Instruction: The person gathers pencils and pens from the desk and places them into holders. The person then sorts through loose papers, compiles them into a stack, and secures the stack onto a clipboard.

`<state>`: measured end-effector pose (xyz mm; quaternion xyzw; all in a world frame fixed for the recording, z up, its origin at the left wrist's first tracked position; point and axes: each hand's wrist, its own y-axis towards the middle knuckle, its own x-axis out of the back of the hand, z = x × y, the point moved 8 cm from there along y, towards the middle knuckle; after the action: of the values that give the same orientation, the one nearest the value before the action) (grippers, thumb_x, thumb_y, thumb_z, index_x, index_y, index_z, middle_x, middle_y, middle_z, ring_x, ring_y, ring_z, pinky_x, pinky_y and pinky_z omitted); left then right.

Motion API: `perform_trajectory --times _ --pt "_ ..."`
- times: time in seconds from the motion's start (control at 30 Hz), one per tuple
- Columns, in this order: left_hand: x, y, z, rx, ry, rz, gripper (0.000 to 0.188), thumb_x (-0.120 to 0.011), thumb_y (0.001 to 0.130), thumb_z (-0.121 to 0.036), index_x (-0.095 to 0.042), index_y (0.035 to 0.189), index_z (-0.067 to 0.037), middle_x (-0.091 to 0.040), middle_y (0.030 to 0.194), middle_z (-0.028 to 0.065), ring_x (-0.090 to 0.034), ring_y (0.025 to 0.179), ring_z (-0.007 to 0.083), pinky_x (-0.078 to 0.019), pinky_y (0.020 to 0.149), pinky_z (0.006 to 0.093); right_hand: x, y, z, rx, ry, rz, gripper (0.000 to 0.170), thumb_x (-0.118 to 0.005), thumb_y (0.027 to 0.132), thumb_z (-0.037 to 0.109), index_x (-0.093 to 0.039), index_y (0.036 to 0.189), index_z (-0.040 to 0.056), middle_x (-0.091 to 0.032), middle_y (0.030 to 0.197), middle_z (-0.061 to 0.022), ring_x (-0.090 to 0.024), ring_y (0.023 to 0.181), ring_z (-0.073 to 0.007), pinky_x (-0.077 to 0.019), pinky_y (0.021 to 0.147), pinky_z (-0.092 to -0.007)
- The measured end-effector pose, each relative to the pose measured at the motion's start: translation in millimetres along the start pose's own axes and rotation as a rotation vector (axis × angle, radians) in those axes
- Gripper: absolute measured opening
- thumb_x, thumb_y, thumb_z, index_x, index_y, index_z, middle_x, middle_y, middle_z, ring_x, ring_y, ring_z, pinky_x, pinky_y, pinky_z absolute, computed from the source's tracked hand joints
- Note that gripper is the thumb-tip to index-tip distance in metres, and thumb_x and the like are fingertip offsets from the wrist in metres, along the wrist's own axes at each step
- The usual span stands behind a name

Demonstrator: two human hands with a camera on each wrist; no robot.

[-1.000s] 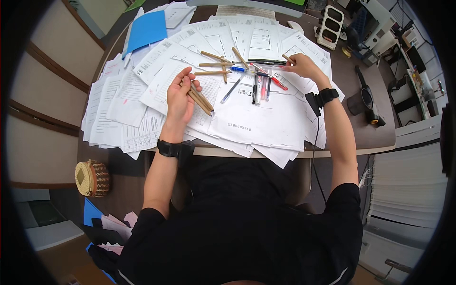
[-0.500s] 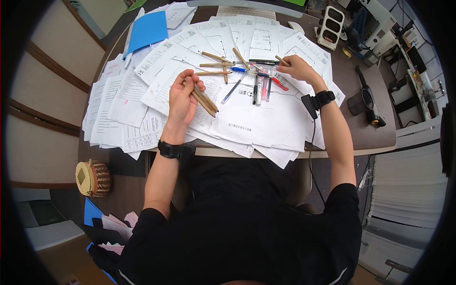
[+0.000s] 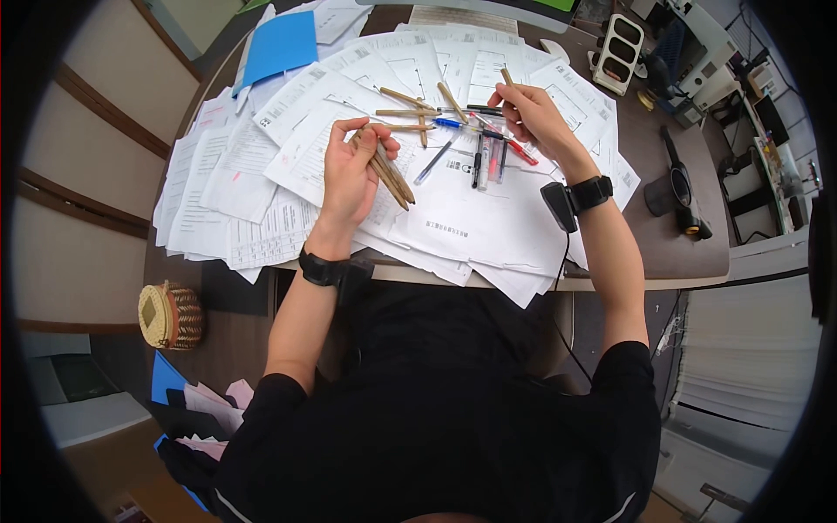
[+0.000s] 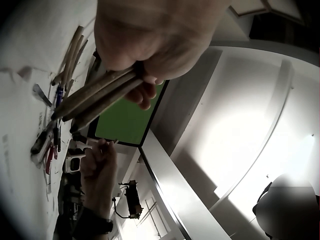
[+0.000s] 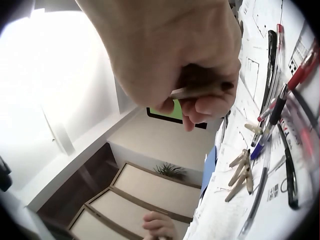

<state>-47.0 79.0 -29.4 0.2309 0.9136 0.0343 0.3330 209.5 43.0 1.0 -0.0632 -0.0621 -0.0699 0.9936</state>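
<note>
The left hand (image 3: 350, 179) grips a small bundle of brown pencils (image 3: 391, 179), tips slanting down to the right over the papers; the left wrist view shows several pencils (image 4: 95, 97) side by side. Raised above the papers, the right hand (image 3: 542, 122) pinches a single brown pencil (image 3: 507, 78), also visible as a short length (image 5: 200, 91) in the right wrist view. Between the hands lie more brown pencils (image 3: 405, 112), crossing one another, beside a blue pen (image 3: 448, 123), a red pen (image 3: 523, 153) and black pens (image 3: 477, 170).
Overlapping printed sheets (image 3: 453, 222) cover much of the desk, with a blue folder (image 3: 279, 48) at the back left. A white holder (image 3: 618, 54) and a dark cup (image 3: 663, 196) stand on the right. Lower left is a woven basket (image 3: 174, 315).
The right hand has lifted and moved slightly left with its pencil, which now points upward. The left hand has shifted a little right with its bundle. The head view has moved slightly.
</note>
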Motion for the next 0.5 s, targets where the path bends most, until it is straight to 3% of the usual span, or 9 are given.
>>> perform_trajectory --times 0.1,0.23,0.37,0.5 --pt "-0.9 0.0 2.4 0.028 0.004 -0.029 0.02 -0.05 0.096 -0.013 -0.04 0.11 -0.003 -0.059 0.101 0.0156 -0.062 0.089 0.0231 -0.0519 0.077 0.0308 -22.6 -2.5 0.4 0.002 -0.011 0.083 0.043 -0.039 0.099 0.034 -0.061 0.082 0.0007 -0.051 0.058 0.0001 -0.048 0.046 -0.0102 -0.0381 0.04 -0.0232" --pt "-5.6 -0.6 3.1 0.06 0.046 -0.085 0.021 -0.051 0.095 -0.013 -0.038 0.109 -0.004 -0.058 0.113 0.021 -0.062 0.102 0.0293 -0.0536 0.082 0.0336 -54.2 -8.7 -11.4 -0.03 -0.005 0.216 0.047 -0.036 0.099 0.037 -0.06 0.08 0.0021 -0.053 0.058 -0.0017 -0.052 0.048 -0.011 -0.0429 0.045 -0.0217" --pt "-6.3 -1.1 5.0 0.085 0.071 -0.085 0.022 -0.051 0.095 -0.012 -0.036 0.108 -0.005 -0.057 0.115 0.0222 -0.062 0.102 0.03 -0.054 0.083 0.0347 -86.1 -20.3 -19.1 -0.058 -0.098 0.441 0.049 -0.035 0.099 0.043 -0.057 0.076 0.0062 -0.051 0.056 0.0011 -0.049 0.045 -0.0074 -0.041 0.045 -0.0197" --pt "-4.8 -2.2 5.8 0.094 0.066 -0.087 0.023 -0.052 0.095 -0.013 -0.036 0.109 -0.005 -0.057 0.114 0.0224 -0.062 0.102 0.03 -0.0543 0.082 0.0347 -104.4 -30.4 -20.8 -0.035 -0.108 0.544 0.049 -0.036 0.099 0.045 -0.056 0.075 0.0076 -0.05 0.055 0.0015 -0.047 0.044 -0.0063 -0.0395 0.044 -0.0194"
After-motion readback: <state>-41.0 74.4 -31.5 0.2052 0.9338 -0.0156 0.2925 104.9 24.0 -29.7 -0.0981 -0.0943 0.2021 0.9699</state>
